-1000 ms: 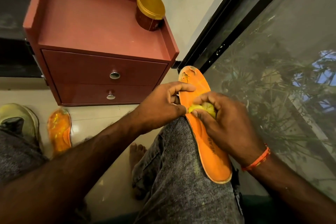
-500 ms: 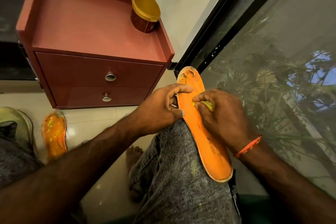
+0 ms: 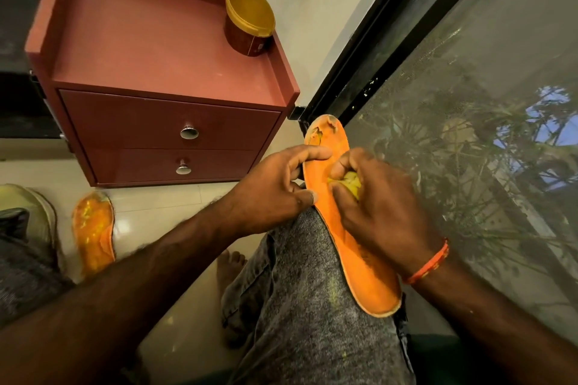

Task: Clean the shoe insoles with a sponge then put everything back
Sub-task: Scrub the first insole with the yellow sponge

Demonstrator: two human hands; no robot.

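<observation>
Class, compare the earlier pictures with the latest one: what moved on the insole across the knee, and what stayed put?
The right hand slid the yellow sponge up the orange insole toward its torn toe end, rubbing. The left hand kept pinching the insole's edge, steadying it on the knee. The second insole on the floor and the jar stayed put.

Right hand (image 3: pixel 375 212) with sponge (image 3: pixel 352 181) now slightly farther up the insole (image 3: pixel 359 259).
</observation>
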